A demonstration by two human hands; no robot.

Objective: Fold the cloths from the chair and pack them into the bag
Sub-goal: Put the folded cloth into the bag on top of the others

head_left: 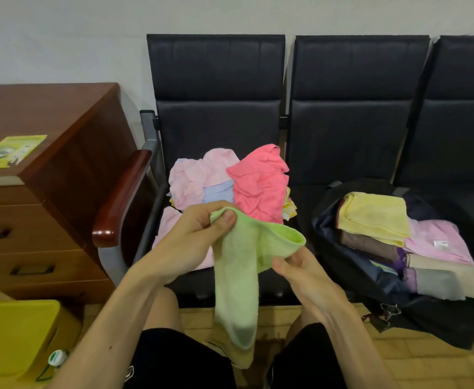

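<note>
Step in hand: folding, one cloth at a time.

Your left hand (199, 234) pinches the top corner of the green cloth (238, 276), thumb over curled fingers. Your right hand (300, 272) pinches the cloth's looped right edge, thumb on top and fingers curled beneath. The cloth is in the air above your knees, in front of the chair (216, 80) seat. Its upper part sags in a loop between your hands, and the rest hangs as a narrow, twisted strip. It is not flat and not yet folded.

The unfolded pile lies on the chair seat: a pale pink cloth (193, 175), a coral cloth (258, 186) and a light blue cloth (219, 192) between them. The bag (324, 237) lies open on the next seat to the right. It holds folded pieces: a yellow cloth (373, 214) on a brown cloth (365, 244), with a pink folded cloth (438, 237) beside them.

Judgement: the task is partway done, with several cloths packed and several still to fold.

The next move calls for finding two neighbouring corners and drawing your hands apart until the strip untwists and hangs square. Only then fold it in halves, down to about the size of the stacks in the bag. Folded while twisted, it will likely come out lumpy and sit badly on the pile.
</note>
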